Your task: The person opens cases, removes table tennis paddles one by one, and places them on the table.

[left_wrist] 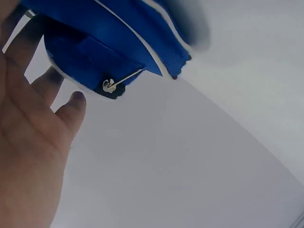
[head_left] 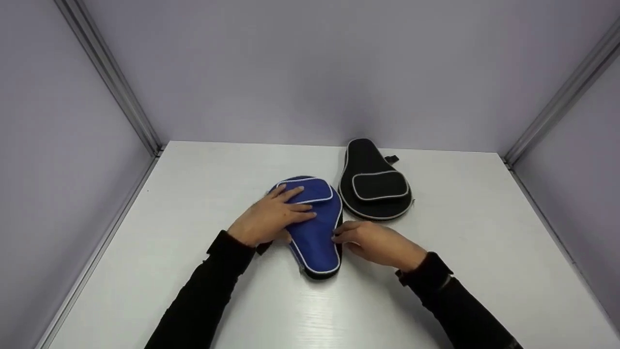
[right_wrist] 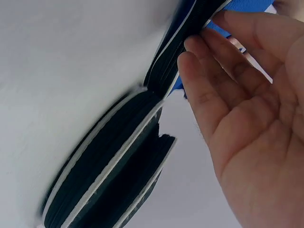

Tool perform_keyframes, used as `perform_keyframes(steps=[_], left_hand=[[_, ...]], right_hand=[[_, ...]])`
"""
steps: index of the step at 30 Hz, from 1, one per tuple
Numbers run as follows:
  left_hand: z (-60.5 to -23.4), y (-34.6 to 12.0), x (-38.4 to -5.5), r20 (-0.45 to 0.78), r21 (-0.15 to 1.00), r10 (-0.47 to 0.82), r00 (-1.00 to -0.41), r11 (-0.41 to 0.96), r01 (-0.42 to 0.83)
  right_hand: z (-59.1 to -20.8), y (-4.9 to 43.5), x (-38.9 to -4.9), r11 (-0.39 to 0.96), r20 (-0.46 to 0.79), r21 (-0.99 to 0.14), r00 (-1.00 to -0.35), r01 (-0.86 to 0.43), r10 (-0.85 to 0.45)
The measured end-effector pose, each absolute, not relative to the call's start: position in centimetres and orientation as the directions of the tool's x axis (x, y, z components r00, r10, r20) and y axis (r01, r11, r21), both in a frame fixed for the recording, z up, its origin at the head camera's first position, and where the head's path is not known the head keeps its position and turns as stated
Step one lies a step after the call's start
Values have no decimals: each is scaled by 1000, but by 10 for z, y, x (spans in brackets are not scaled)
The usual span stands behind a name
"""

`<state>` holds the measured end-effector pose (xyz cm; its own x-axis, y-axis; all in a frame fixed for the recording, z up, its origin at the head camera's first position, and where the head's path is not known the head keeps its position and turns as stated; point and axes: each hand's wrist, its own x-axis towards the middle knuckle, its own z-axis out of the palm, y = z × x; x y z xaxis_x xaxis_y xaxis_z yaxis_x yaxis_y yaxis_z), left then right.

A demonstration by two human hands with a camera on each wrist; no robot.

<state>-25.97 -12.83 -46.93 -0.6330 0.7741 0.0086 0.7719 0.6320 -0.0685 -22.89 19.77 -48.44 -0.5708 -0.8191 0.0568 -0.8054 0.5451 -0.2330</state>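
A blue paddle-shaped case (head_left: 315,232) with white piping lies on the white table (head_left: 460,242), its narrow end toward me. My left hand (head_left: 273,216) rests flat on its wide part with the fingers straight. In the left wrist view the blue case (left_wrist: 90,42) shows a small metal zipper pull (left_wrist: 110,86) beside that hand (left_wrist: 28,142). My right hand (head_left: 375,243) is at the case's right edge, its straight fingertips (right_wrist: 199,52) touching the dark side seam of the blue case (right_wrist: 187,35). A black case (head_left: 374,186) of the same shape lies just behind, also visible as the black case (right_wrist: 104,180) in the right wrist view.
Pale walls with metal corner posts (head_left: 111,77) enclose the table on the left, back and right. The black case has a small tab (head_left: 391,159) on its far right side. Bare tabletop lies to the left and right of both cases.
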Motion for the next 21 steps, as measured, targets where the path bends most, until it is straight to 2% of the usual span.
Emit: perform_keyframes(steps=[7, 11, 16, 19, 21], left_hand=[[-464, -133, -262, 64, -272, 733, -677, 666, 695], [-459, -132, -258, 104, -302, 674, -731, 722, 623], [-448, -123, -247, 155, -224, 593, -790, 800, 556], [-444, -113, -238, 145, -99, 561, -815, 828, 553], [-445, -106, -232, 74, 6, 554, -829, 831, 556]], right_hand=[[-486, 180, -213, 542, 37, -196, -559, -817, -829], [-487, 175, -207, 541, 1, -210, -554, -814, -833], [-488, 176, -207, 523, -8, -260, -540, -812, -842], [-487, 179, -210, 526, -11, -270, -543, -807, -839], [-486, 181, -212, 533, -19, -266, -549, -803, -836]])
